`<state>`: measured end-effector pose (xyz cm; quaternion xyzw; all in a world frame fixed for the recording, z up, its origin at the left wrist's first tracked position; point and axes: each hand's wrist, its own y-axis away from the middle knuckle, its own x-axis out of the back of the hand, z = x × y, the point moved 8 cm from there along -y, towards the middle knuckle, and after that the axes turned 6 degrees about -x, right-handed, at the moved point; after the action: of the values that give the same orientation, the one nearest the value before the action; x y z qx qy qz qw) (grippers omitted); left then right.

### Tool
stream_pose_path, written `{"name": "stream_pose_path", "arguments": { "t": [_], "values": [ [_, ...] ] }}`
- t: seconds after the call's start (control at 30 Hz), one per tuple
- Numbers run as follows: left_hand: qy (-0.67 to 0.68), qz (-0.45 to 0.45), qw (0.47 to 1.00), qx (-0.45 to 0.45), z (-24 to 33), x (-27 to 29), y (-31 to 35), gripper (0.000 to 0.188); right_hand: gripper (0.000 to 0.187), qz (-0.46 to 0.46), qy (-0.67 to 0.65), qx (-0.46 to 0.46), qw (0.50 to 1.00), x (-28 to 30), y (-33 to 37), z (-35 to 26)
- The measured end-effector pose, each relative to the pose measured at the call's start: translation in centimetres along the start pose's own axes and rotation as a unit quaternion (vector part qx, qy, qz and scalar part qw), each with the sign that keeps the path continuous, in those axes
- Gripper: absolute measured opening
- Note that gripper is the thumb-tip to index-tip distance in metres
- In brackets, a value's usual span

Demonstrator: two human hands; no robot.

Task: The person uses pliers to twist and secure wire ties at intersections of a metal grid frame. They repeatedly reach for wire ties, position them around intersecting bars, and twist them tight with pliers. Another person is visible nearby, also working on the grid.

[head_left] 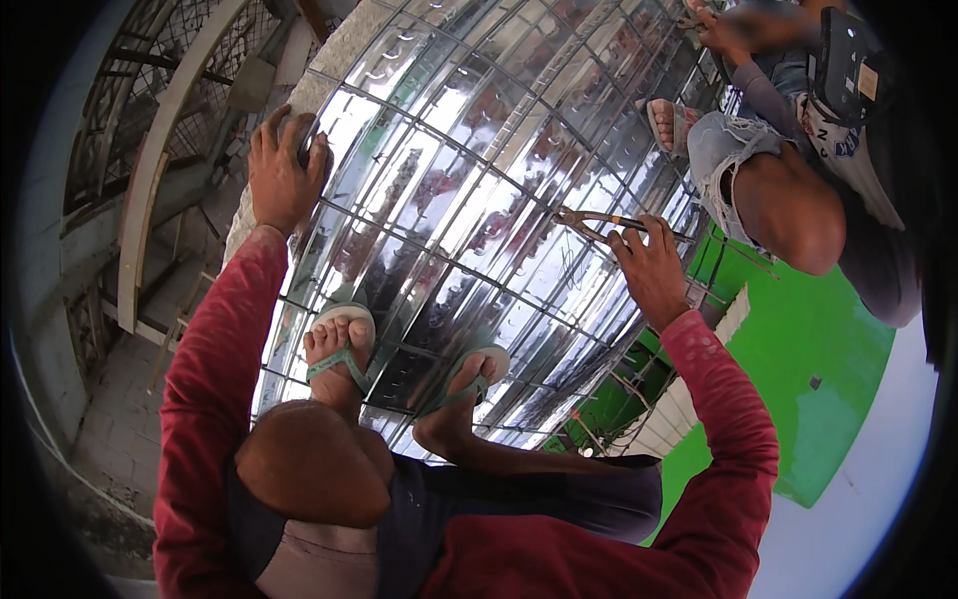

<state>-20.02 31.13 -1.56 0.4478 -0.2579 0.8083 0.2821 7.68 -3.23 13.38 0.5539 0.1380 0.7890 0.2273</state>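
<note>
My right hand (649, 268) is closed on the handles of a pair of pincers (599, 219). The pincers' jaws reach a wire crossing of the steel mesh (496, 283), which lies over shiny ribbed metal sheeting (399, 185). At the far left edge of the sheeting, my left hand (282, 178) is curled beside the rough concrete edge (344, 50). Something dark and rounded shows between its thumb and fingers, too hidden to name. Loose thin wires (571, 268) lie on the mesh just below the pincers.
My sandalled feet (339, 349) stand on the mesh. A co-worker's torn-jeans knee (733, 175), sandalled foot and hand are at the upper right, with a black bag (843, 68). Left of the edge, the level drops to a lower floor with a long beam (150, 190). A green surface (798, 369) lies right.
</note>
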Motion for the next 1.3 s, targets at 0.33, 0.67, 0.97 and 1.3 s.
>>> {"name": "stream_pose_path", "arguments": {
  "t": [0.33,0.67,0.97,1.3],
  "values": [
    [0.007,0.003,1.000,0.002,-0.1,-0.1,-0.3,0.034,0.027,-0.220,-0.238,-0.028,0.946,-0.4,-1.7,0.0],
    [0.002,-0.012,1.000,0.004,-0.3,-0.5,-0.2,0.034,0.053,-0.387,-0.349,-0.161,0.838,-1.4,-2.0,2.0],
    [-0.014,-0.010,1.000,-0.021,-0.1,-0.5,-0.5,0.034,0.062,-0.113,0.025,0.030,0.993,3.3,-2.7,2.5],
    [-0.001,-0.003,1.000,-0.015,0.2,-0.3,-0.7,0.033,0.051,-0.489,-0.700,-0.370,0.367,-3.4,2.8,1.8]
  ]
}}
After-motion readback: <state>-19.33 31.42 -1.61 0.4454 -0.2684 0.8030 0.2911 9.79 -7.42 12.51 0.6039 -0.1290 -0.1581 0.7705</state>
